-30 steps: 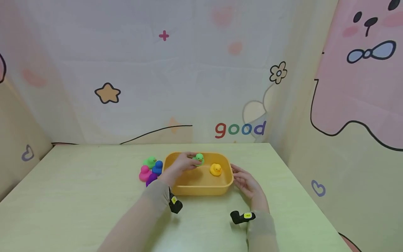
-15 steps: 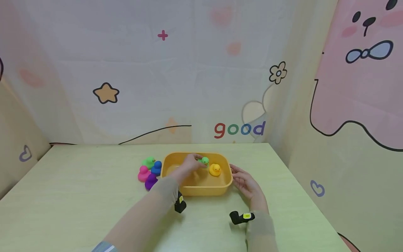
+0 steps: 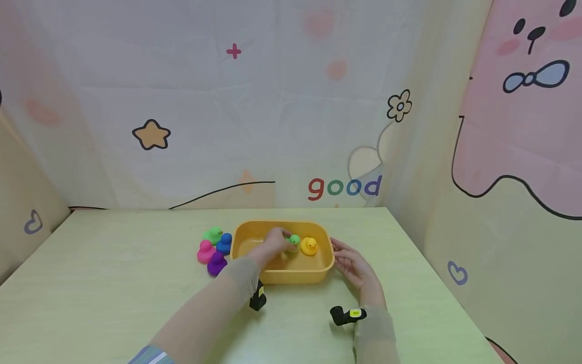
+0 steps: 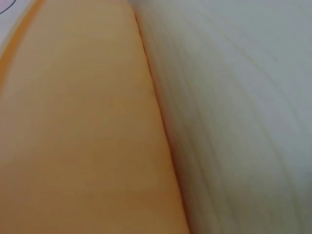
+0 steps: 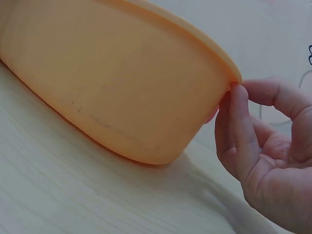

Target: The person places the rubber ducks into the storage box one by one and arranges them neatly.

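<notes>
The green duck [image 3: 294,239] is inside the bin [image 3: 292,276], just beside the yellow duck [image 3: 309,246]; contact between its base and the bin floor cannot be confirmed. The left hand [image 3: 275,241] pinches it, thumb on the near side and fingers on the far side, the gap between them no wider than the body. The right hand [image 3: 357,268] touches the bin's right end, fingers bent and tips gathered at the rim; whether it pinches the rim or merely rests against it cannot be told. The green duck sits head up, beak turned toward the near right; its body is largely covered, so its long axis cannot be judged. The yellow duck is upright and faces much the same way. The bin's long axis runs left to right. Ducks: smooth, rounded, single-coloured bodies with small ball heads. Bin: orange-yellow, smooth, plastic in appearance, with rounded corners and a raised lip; small dark specks mark its outer wall in the right wrist view. Outside the bin's left end, four ducks stand clustered: a second green duck [image 3: 212,235], blue duck [image 3: 225,244], pink duck [image 3: 206,252] and purple duck [image 3: 217,264]. The table [image 3: 123,273] has a pale, faintly grained surface. Both wrists carry a black camera mount with a yellow label. Behind hangs a creased, printed sheet [image 3: 204,91].
</notes>
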Demonstrator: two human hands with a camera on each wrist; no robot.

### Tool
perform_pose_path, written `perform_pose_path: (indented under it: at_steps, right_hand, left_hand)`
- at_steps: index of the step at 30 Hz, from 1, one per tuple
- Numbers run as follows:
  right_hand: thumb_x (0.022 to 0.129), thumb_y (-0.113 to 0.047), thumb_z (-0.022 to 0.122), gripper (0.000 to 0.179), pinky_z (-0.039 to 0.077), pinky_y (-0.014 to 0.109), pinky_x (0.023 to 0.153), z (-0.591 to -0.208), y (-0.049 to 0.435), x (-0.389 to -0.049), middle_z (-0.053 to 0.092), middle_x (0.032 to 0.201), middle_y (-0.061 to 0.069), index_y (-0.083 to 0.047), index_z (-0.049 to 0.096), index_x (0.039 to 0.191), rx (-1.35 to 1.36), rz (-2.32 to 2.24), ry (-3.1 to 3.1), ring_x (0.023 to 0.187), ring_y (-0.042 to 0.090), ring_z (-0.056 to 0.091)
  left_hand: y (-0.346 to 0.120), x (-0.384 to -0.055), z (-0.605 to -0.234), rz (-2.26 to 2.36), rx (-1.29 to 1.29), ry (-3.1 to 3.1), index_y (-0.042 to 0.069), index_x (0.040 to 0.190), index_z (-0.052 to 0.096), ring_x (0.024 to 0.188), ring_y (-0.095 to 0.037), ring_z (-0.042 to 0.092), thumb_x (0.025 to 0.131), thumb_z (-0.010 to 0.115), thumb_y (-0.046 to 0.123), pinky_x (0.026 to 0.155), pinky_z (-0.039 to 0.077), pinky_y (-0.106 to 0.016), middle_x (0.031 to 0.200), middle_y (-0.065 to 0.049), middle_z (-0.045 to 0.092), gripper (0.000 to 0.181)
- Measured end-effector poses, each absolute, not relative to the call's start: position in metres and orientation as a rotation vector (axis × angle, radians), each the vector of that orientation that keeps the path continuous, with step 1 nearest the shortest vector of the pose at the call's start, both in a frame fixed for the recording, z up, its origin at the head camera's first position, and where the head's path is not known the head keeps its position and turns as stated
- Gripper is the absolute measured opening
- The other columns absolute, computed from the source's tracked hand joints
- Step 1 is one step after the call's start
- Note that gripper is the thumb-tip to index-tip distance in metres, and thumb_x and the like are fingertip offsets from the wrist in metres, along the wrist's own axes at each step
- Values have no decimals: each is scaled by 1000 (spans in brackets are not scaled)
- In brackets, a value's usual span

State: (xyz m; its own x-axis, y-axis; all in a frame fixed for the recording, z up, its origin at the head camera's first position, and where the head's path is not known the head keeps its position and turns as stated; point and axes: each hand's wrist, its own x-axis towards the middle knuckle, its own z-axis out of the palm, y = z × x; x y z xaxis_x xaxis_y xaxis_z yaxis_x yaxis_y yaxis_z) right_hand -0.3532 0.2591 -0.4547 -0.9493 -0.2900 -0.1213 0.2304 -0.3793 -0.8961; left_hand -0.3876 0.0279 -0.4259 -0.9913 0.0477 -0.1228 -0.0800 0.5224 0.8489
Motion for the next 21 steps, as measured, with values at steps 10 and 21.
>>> perform_pose_path:
  at_steps: [10, 21]
  right_hand:
    - [98, 5, 41, 61, 55, 16, 81, -454, 261, -350, 63, 114, -3, 1, 18, 154, -74, -2363, 1536, 86, 4, 66]
    - [98, 5, 43, 62, 55, 16, 81, -454, 260, -352, 62, 114, -2, 1, 18, 155, -76, -2363, 1520, 87, 5, 66]
  left_hand:
    - [26, -404, -447, 1334, 43, 2713, 1, 108, 66, 101, -26, 60, 73, 86, 13, 92, 50, -34, 110, -12, 65, 43]
    - [17, -378, -419, 1299, 127, 2704, -1, 122, 61, 108, -28, 56, 75, 80, 7, 99, 46, -38, 125, -16, 61, 51]
